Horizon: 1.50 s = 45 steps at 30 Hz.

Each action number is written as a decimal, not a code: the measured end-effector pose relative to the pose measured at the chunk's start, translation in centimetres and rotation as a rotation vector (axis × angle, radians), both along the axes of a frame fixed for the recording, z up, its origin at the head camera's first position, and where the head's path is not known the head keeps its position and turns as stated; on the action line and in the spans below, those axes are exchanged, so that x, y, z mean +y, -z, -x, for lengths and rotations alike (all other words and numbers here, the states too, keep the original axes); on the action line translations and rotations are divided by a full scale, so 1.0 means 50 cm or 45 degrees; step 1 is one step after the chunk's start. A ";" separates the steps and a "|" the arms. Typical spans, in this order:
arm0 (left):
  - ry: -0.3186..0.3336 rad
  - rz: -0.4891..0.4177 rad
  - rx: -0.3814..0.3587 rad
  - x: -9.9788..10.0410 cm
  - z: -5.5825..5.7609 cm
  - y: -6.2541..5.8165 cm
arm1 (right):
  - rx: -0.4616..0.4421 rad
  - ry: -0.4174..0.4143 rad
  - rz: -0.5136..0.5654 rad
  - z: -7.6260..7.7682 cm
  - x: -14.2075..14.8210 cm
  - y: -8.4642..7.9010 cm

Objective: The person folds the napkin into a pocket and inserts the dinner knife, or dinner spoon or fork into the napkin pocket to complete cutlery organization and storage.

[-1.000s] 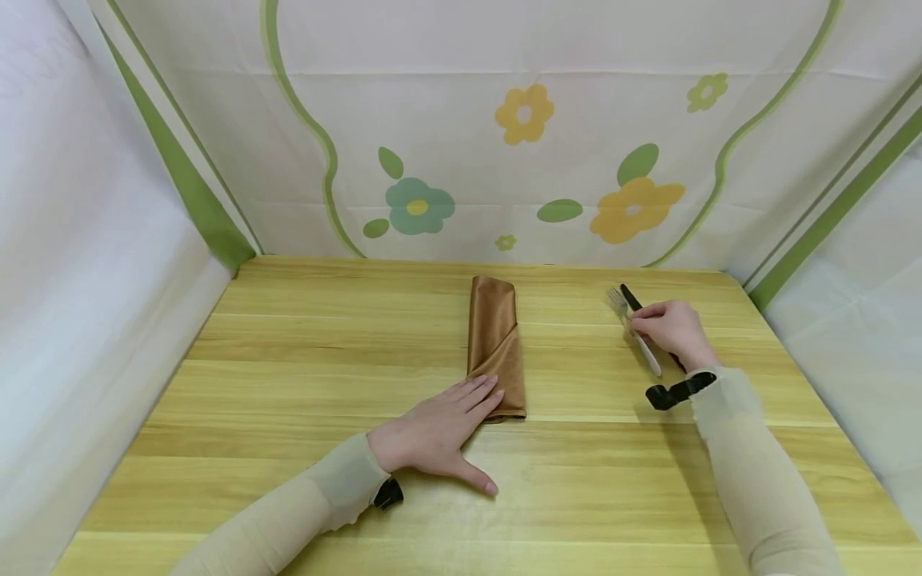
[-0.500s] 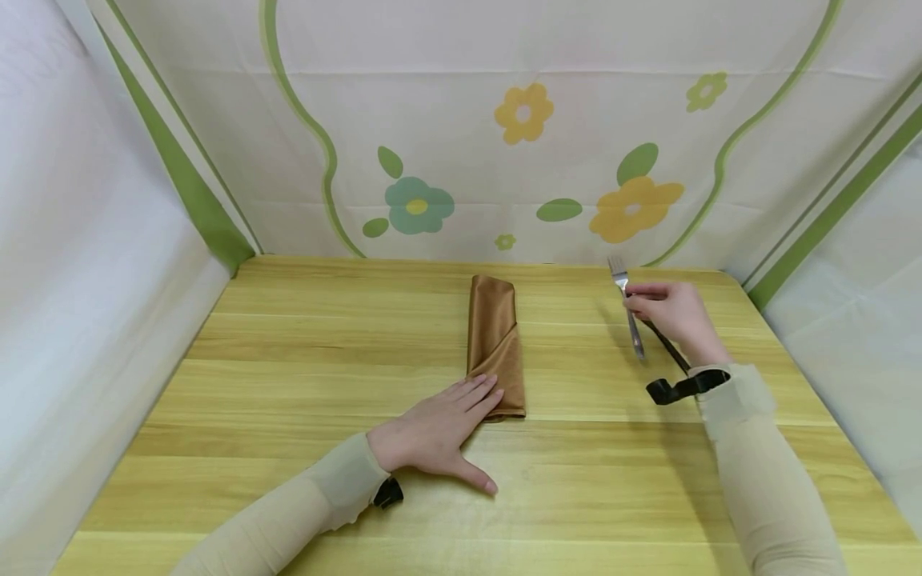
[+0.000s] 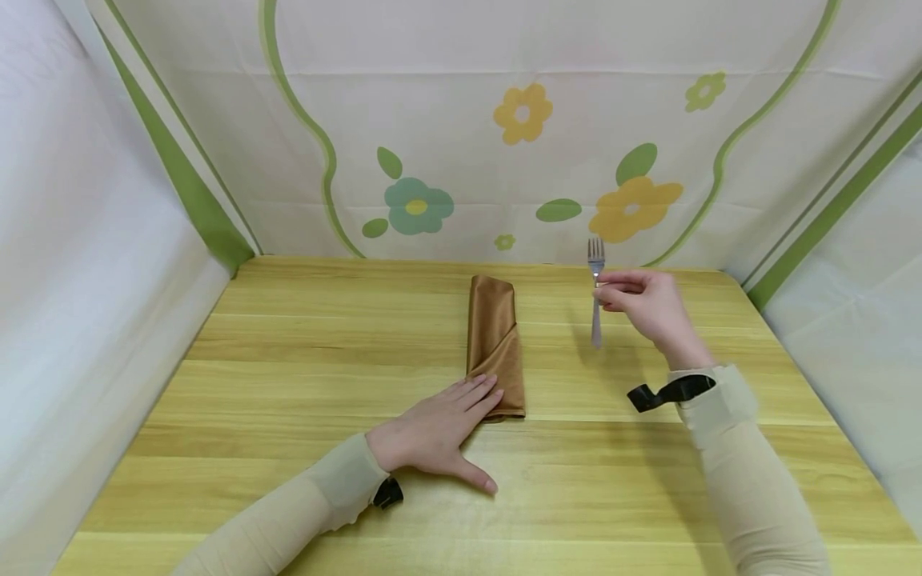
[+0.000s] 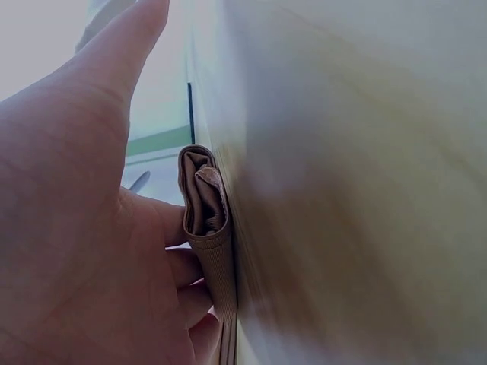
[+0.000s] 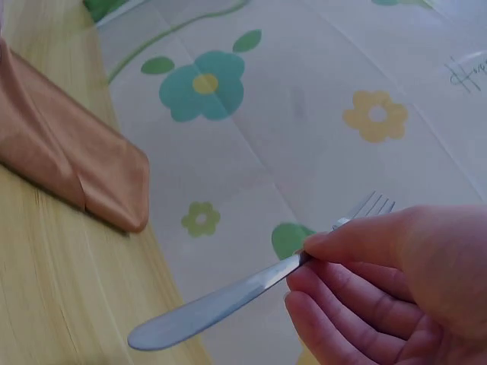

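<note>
A brown satin napkin (image 3: 493, 320), folded into a long strip with a diagonal pocket, lies on the wooden table. My left hand (image 3: 439, 428) rests flat over its near end, fingers straight and thumb spread out to the side. From the left wrist view, the layered end of the napkin (image 4: 205, 198) shows beside the fingers of the left hand (image 4: 91, 220). To the right, my right hand (image 3: 644, 304) pinches a silver fork (image 3: 595, 316) at its neck between thumb and fingers. The fork is held off the table, tines pointing away; its handle (image 5: 221, 308) is seen in the right wrist view.
The wooden table (image 3: 324, 384) reaches back to a white curtain (image 3: 461, 48) printed with flowers and leaves. White cloth (image 3: 108, 280) also hangs along both sides. A black camera mount (image 3: 670, 392) sits on the right wrist.
The right hand has raised the fork and carried it left toward the napkin. A dark, slim utensil that lay beneath that hand no longer shows. The left hand has stayed still.
</note>
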<state>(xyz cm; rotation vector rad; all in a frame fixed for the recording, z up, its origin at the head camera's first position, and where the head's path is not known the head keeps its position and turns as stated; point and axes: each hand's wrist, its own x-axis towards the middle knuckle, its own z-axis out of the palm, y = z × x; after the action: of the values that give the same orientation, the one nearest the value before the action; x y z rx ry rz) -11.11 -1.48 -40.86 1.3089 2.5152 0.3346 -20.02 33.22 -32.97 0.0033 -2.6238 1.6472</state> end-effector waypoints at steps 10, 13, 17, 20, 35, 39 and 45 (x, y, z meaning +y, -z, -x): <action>-0.047 -0.135 -0.096 -0.001 0.016 -0.005 | 0.046 -0.089 0.145 -0.007 -0.062 0.000; -0.084 -0.261 -0.137 0.000 0.030 -0.012 | 0.053 -0.134 0.180 -0.008 -0.078 0.005; -0.191 -0.490 -0.244 0.002 0.055 -0.026 | 0.086 -0.198 0.228 -0.009 -0.098 0.015; -0.289 -0.663 -0.360 0.007 0.072 -0.035 | 0.112 -0.250 0.277 -0.011 -0.117 0.020; -0.554 -1.144 -0.615 0.061 0.105 -0.027 | 0.021 -0.449 0.401 -0.033 -0.210 0.037; -0.540 -1.177 -0.639 0.057 0.105 -0.024 | 0.002 -0.437 0.436 -0.038 -0.221 0.037; -0.523 -1.146 -0.661 0.049 0.101 -0.027 | 0.008 -0.382 0.508 -0.035 -0.224 0.037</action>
<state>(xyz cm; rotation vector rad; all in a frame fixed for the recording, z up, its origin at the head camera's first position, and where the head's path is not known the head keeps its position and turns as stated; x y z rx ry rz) -16.15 0.97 -39.53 0.7232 2.1721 1.7838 -18.26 22.00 -34.82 0.4048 -2.3296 2.2320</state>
